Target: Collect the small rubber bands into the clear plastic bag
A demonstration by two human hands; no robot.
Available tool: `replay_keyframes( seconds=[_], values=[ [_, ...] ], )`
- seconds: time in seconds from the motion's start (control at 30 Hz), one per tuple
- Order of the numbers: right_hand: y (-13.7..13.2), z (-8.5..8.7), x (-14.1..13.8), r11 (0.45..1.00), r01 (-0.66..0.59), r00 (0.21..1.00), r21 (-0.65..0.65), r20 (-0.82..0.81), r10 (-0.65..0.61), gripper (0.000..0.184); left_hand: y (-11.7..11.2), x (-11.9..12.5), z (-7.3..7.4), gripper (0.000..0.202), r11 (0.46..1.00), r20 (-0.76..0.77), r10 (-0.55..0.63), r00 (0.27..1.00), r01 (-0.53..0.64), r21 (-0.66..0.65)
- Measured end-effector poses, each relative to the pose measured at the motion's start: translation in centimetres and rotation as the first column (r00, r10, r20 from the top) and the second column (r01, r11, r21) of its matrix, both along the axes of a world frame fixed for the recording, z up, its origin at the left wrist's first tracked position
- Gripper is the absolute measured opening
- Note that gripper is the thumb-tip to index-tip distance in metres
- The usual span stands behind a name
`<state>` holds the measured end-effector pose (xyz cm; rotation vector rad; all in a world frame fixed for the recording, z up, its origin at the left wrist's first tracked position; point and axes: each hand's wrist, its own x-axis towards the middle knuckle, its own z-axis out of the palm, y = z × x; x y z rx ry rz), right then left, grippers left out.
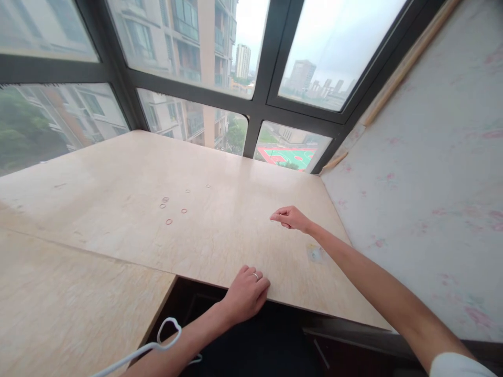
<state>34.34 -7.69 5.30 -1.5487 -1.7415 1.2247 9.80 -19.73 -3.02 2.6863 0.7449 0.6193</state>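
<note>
My left hand (247, 293) rests at the near edge of the beige stone sill (118, 173), fingers curled down against the slab, a ring on one finger, nothing visibly in it. My right hand (288, 217) is stretched out over the sill on the right, fingers pinched together; whatever they hold, if anything, is too small to see. Several small reddish rubber bands (173, 207) lie scattered on the slab to the left of the right hand, well apart from both hands.
Dark-framed windows (259, 112) line the far side of the sill, showing buildings and a sports court. A pale flowered wall (424, 183) closes the right side. A small sticker (315, 253) sits under my right forearm. A white cord (157, 343) hangs near my left arm.
</note>
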Motion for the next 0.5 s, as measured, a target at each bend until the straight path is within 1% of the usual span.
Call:
replay_keyframes(
  seconds=[0.1,0.2,0.3,0.4,0.5],
  values=[
    [-2.1,0.2,2.8,0.998,0.058,0.998,0.022,0.016,-0.058,0.038,-0.1,0.1,0.1,0.016,1.0,0.015,0.005,1.0,-0.005,-0.007],
    [-4.1,0.3,5.6,0.988,0.142,0.989,0.063,0.036,-0.145,0.039,0.0,0.1,0.1,0.018,1.0,0.013,-0.005,1.0,0.005,-0.014],
    [-6.1,0.3,7.9,0.976,0.187,0.973,0.108,0.115,-0.199,0.036,0.0,0.1,0.2,0.018,1.0,0.005,-0.013,1.0,0.013,-0.024],
    [-8.1,0.2,9.4,0.973,0.2,0.953,0.119,0.208,-0.221,0.033,0.1,0.1,0.2,0.017,0.999,0.005,-0.017,1.0,0.017,-0.037],
    [-9.9,-0.2,10.1,0.971,0.2,0.938,0.128,0.262,-0.228,0.032,0.1,0.2,0.3,0.017,0.999,0.011,-0.02,1.0,0.02,-0.041]
  ],
)
